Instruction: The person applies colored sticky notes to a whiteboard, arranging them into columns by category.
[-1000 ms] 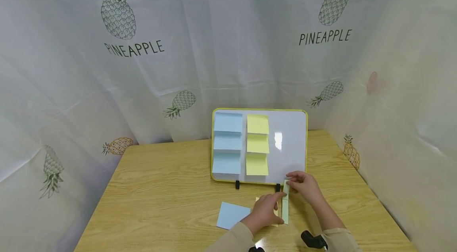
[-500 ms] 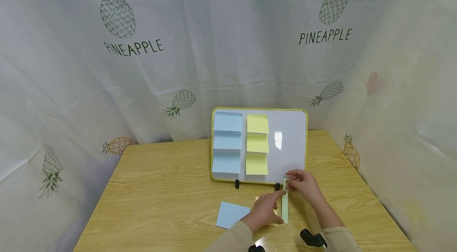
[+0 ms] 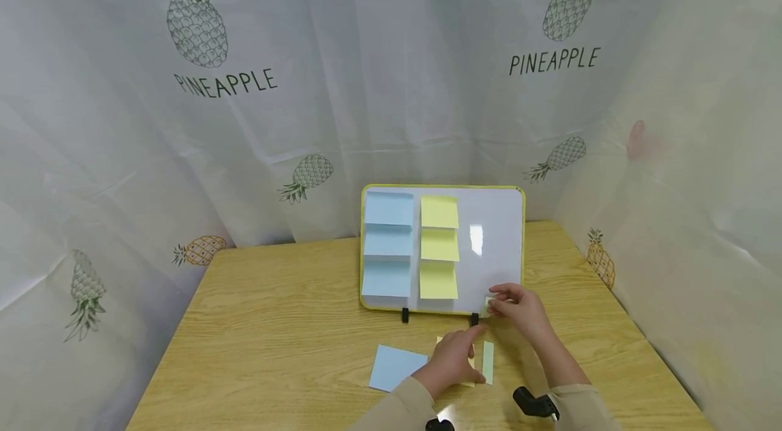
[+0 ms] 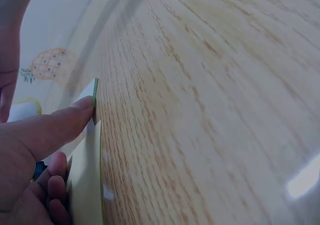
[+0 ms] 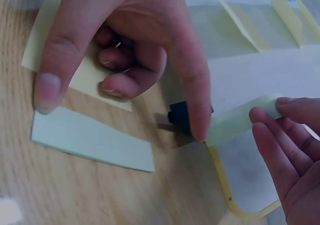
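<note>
Between its thumb and fingers, my right hand [image 3: 520, 312] pinches a narrow pale green sticky note [image 5: 235, 122] at the lower right of the whiteboard [image 3: 501, 241]. Its far end lies close to the tip of my left index finger. A pale green sticky note pad [image 5: 92, 140] rests on the wooden table. My left hand [image 3: 451, 362] has its thumb tip at one end of that pad and its index finger stretched towards the board's lower edge. The other left fingers are curled over a pale yellow sticky note pad [image 5: 37, 50], partly hidden by the hand.
Blue sticky notes [image 3: 387, 241] and yellow sticky notes [image 3: 439, 246] hang in two columns on the board, which stands on black feet [image 3: 406, 315]. A blue sticky note pad [image 3: 394, 368] lies left of my left hand. A pineapple-print curtain [image 3: 391, 78] surrounds the wooden table [image 3: 275, 329].
The green note has come away from the green pad and moved up to the board's lower edge in my right hand. My left hand has stayed nearly in place.
</note>
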A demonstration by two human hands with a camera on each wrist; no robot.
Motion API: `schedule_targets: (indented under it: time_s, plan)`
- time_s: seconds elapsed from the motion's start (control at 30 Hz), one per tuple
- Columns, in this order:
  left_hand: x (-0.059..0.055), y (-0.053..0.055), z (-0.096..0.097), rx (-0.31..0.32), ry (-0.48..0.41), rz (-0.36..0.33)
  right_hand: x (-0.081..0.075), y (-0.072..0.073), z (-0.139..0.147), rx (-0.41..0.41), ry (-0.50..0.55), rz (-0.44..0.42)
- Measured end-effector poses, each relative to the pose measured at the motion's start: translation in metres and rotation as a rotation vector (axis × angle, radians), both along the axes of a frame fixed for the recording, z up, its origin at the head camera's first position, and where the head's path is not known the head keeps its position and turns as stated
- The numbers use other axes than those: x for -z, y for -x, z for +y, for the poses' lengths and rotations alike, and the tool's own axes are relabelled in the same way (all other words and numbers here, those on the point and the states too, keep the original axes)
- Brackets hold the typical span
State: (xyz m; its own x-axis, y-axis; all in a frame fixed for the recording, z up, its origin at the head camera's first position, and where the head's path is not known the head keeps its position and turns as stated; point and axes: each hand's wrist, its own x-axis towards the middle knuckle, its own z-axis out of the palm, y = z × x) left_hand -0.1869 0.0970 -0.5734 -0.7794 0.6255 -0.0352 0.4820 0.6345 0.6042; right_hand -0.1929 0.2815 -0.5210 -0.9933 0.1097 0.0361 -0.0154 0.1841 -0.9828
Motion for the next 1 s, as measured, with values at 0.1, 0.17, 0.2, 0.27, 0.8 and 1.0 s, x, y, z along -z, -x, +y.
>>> schedule_targets:
  time_s: [0.1,0.17,0.2,0.27,0.8,1.0]
  plan:
    - [-0.002,0.000,-0.002,0.004,-0.035,-0.028,-0.005,0.001,-0.001,-0.013,0.020,0.033]
    - [-0.005,0.000,-0.003,0.006,-0.075,-0.084,-0.009,0.001,-0.002,-0.021,0.021,0.040]
    - [-0.007,0.000,-0.004,0.005,-0.095,-0.119,-0.011,0.001,-0.003,-0.026,0.013,0.042]
    - [-0.013,0.001,-0.006,-0.001,-0.117,-0.172,-0.016,0.001,-0.004,-0.027,-0.001,0.047]
    - [-0.067,0.026,-0.026,-0.019,-0.191,-0.133,-0.044,0.006,-0.007,0.029,-0.034,0.134]
    - [-0.104,0.040,-0.032,-0.016,-0.192,0.000,-0.048,0.017,-0.008,0.077,-0.026,0.161]
